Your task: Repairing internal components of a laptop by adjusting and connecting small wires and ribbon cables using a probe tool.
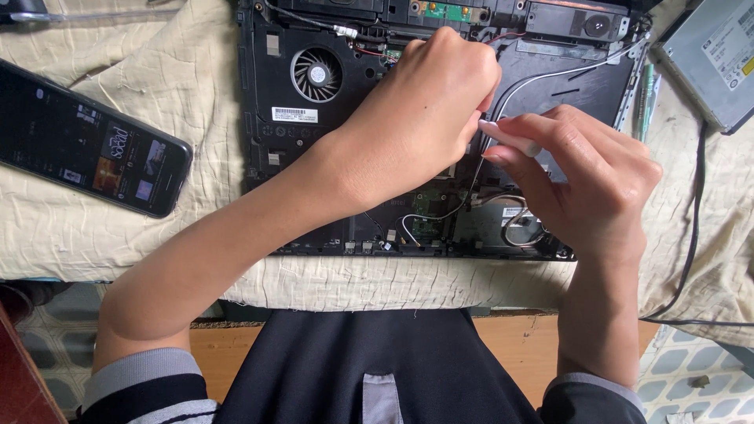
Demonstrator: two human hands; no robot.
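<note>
White tool handle (510, 138), long axis left-right, tilted slightly, pinched by right hand (585, 177), left hand (428, 110) clenched on laptop base (271, 149)

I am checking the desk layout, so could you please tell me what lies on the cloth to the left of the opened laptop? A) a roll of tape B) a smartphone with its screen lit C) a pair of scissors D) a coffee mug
B: a dark smartphone with a lit screen lies on the cream cloth, left of the opened laptop.
</note>
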